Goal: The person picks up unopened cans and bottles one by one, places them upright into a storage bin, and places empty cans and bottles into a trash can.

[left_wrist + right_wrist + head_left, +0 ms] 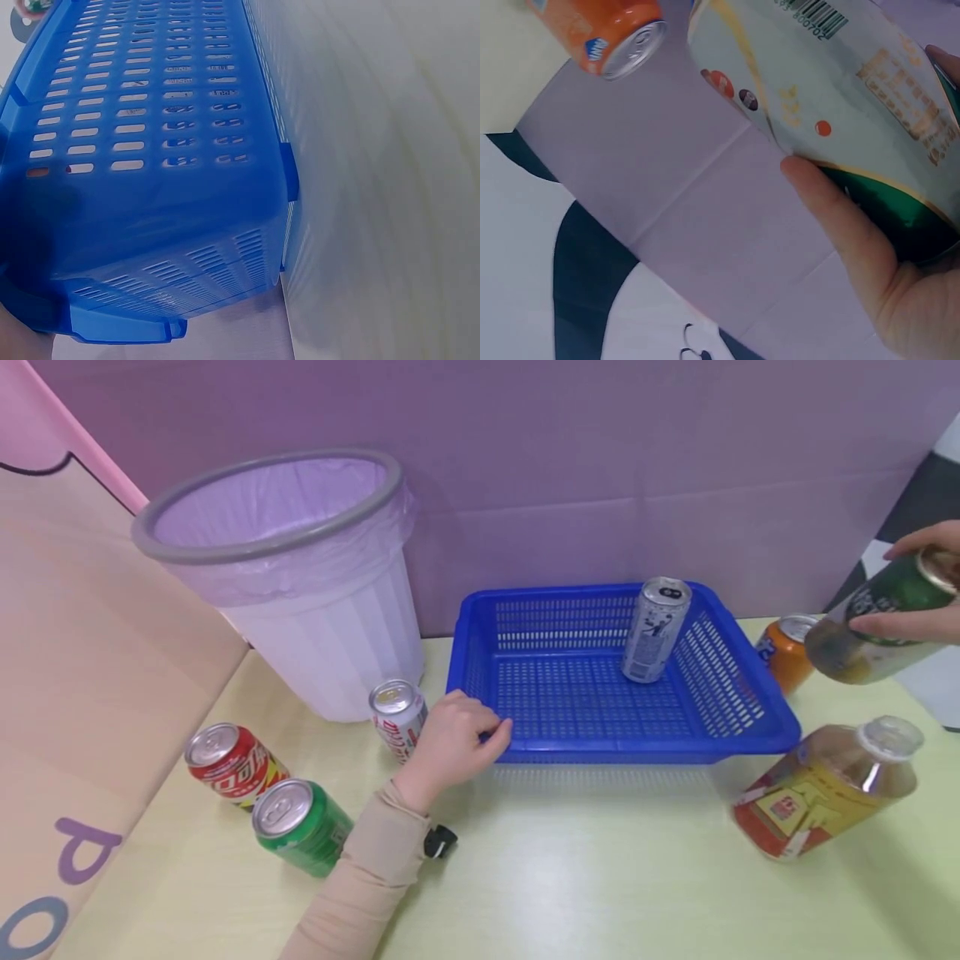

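Note:
My left hand (457,739) grips the near left corner of a blue plastic basket (600,748), fingers curled at the rim. The left wrist view shows the basket's slotted side (150,202) close up, with a bit of the hand at the lower left. Inside the basket, toward its right end, a slim silver can (651,639) stands upright. At the far right my right hand (930,624) holds a green and white drink can (873,647) tilted above the table, thumb on one side and fingers on the other. Its barcode (817,16) shows in the right wrist view.
An orange can (786,652) stands behind the basket's right side. Nearer is a tilted-looking plastic bottle (825,793) with a yellow and red label. Left of the basket are a lined white bin (330,643), a silver cola can (397,718), a red can (236,764) and a green can (303,827).

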`<state>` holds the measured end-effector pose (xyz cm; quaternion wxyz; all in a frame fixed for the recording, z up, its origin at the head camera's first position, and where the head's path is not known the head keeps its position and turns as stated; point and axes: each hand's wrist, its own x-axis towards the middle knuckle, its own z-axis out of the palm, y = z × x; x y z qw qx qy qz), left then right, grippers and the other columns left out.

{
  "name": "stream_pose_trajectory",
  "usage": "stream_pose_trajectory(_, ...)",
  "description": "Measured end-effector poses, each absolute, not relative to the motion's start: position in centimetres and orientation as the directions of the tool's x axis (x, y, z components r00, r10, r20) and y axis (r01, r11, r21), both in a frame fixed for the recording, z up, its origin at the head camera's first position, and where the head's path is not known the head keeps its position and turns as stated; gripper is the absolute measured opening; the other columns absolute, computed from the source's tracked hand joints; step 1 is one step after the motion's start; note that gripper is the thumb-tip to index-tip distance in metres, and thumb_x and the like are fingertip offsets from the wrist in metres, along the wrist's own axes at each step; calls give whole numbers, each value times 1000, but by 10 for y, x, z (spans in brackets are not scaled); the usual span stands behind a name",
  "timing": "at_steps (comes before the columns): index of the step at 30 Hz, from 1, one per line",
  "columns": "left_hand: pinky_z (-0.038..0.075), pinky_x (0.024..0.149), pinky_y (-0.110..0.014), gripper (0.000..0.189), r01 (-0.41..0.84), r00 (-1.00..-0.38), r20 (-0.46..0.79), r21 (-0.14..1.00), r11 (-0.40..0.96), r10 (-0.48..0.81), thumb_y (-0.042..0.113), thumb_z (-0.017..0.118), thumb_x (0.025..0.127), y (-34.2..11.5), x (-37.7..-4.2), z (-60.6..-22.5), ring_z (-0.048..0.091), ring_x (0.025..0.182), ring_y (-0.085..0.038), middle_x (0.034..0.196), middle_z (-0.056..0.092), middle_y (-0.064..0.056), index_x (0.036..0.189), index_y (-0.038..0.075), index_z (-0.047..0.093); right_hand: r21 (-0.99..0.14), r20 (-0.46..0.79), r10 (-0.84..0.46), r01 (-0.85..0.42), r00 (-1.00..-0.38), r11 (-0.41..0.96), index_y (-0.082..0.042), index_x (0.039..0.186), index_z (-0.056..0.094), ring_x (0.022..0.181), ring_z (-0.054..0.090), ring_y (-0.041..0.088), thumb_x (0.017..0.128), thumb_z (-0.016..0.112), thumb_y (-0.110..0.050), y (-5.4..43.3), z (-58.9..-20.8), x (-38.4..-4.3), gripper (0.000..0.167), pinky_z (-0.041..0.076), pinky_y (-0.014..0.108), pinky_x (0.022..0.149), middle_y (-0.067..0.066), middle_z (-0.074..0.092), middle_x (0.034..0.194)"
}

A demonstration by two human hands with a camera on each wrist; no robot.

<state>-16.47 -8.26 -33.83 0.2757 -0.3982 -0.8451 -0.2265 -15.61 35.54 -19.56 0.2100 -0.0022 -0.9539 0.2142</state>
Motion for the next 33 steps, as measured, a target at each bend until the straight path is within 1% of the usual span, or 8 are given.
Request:
stream_pose_trajectory(1, 35, 57, -27, 41, 797, -531, 646, 163, 581, 548, 17, 57, 85, -83, -165, -338, 35, 44, -8, 45, 40, 6, 46, 15, 45, -406, 402, 82, -97, -912, 909, -17, 112, 55, 56, 30, -17, 67, 78, -5, 352, -192, -156, 51, 31, 8, 43, 21, 50, 92)
stream_pose_trajectory(3, 35, 57, -27, 41, 796, -533, 644, 162, 583, 549, 17, 57, 85, -83, -165, -339, 35, 44, -8, 45, 40, 6, 46, 15, 45, -357, 389, 54, -96, -920, 929, 4, 118, 50, 52, 31, -12, 66, 80, -5, 344, -185, -156, 61, 32, 12, 41, 31, 48, 89)
stream_pose_trajectory(7, 36, 57, -27, 40, 796, -534, 643, 164, 583, 549, 17, 57, 85, -83, -164, -337, 35, 45, -8, 45, 41, 6, 47, 15, 45, -297, 320, -19, -120, -947, 947, 11, 123, 45, 56, 53, 20, 70, 80, -8, 330, -176, -159, 66, 41, 24, 44, 36, 50, 92)
stream_pose_trajectory(10, 35, 57, -27, 40, 795, -538, 640, 169, 583, 549, 17, 58, 85, -83, -164, -337, 35, 45, -8, 45, 41, 6, 47, 15, 46, -209, 241, -80, -132, -967, 969, 11, 127, 42, 64, 52, 33, 78, 76, -13, 320, -173, -161, 64, 44, 31, 48, 34, 50, 93)
stream_pose_trajectory(16, 35, 57, -27, 41, 797, -535, 643, 170, 580, 547, 17, 57, 85, -83, -164, -337, 34, 44, -9, 45, 39, 6, 46, 15, 43, -76, 100, -159, -167, -982, 983, 7, 129, 41, 75, 57, 37, 78, 77, -29, 299, -165, -168, 71, 52, 46, 60, 34, 53, 101)
stream_pose_trajectory(23, 35, 56, -28, 42, 801, -526, 657, 168, 575, 540, 16, 57, 85, -83, -164, -339, 33, 44, -9, 44, 37, 6, 46, 15, 42, -53, -3, -251, -250, -968, 967, 1, 124, 49, 77, 62, 28, 71, 80, -43, 274, -163, -184, 75, 54, 42, 63, 23, 63, 98)
stream_pose_trajectory(29, 34, 56, -27, 42, 802, -524, 657, 167, 573, 542, 16, 57, 85, -83, -165, -340, 32, 44, -8, 44, 37, 6, 46, 15, 42, -10, -62, -331, -332, -941, 943, 0, 119, 54, 74, 54, 19, 69, 78, -51, 249, -171, -190, 75, 43, 32, 59, 7, 60, 86)
stream_pose_trajectory(33, 33, 56, -26, 42, 803, -524, 658, 169, 572, 541, 16, 57, 85, -82, -166, -341, 31, 44, -8, 44, 36, 6, 46, 15, 42, -13, -85, -358, -359, -930, 933, -3, 103, 56, 64, 46, 16, 69, 78, -52, 234, -179, -192, 64, 33, 30, 56, 3, 48, 72)
